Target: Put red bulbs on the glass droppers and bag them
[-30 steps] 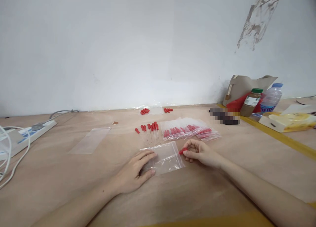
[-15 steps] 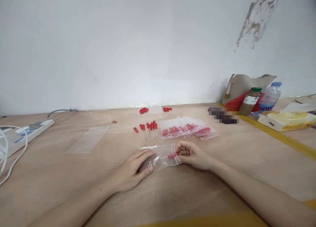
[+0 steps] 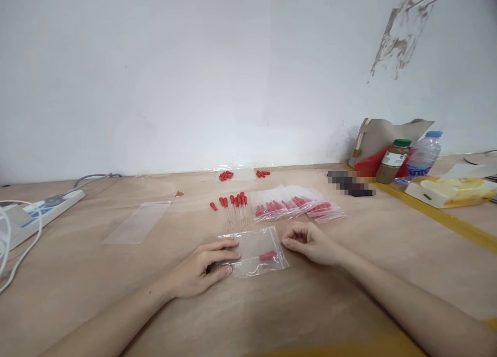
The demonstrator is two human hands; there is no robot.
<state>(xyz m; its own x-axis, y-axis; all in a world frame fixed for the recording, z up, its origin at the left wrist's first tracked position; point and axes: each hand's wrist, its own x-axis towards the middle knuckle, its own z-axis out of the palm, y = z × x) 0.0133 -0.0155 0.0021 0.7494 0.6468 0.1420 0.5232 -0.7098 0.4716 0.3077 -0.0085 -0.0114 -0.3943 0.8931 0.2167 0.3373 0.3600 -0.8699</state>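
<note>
A clear zip bag (image 3: 248, 269) lies flat on the brown-covered table, with a dropper inside. The dropper's red bulb (image 3: 267, 255) points toward the bag's zip end on the right, and its thin clear tube runs left. Spread fingers of my left hand (image 3: 205, 266) rest on the bag's left end. Just off the zip end, my right hand (image 3: 310, 241) has its fingers curled in and thumb against them, with nothing visible in it. Beyond the bag lie several loose droppers (image 3: 236, 201) with red bulbs. Right of them is an overlapping row of bagged droppers (image 3: 287, 204).
Loose red bulbs (image 3: 225, 175) lie by the wall. At left are a flat clear bag (image 3: 135, 225) and a power strip (image 3: 58, 209) with white cables. On the right stand a green-capped bottle (image 3: 393, 162), a water bottle (image 3: 425, 155) and a yellow tissue pack (image 3: 452, 188).
My right hand has let go of the bag's zip end and moved slightly right. The dropper's bulb now sits wholly inside the bag, which lies flatter. My left hand has shifted slightly left.
</note>
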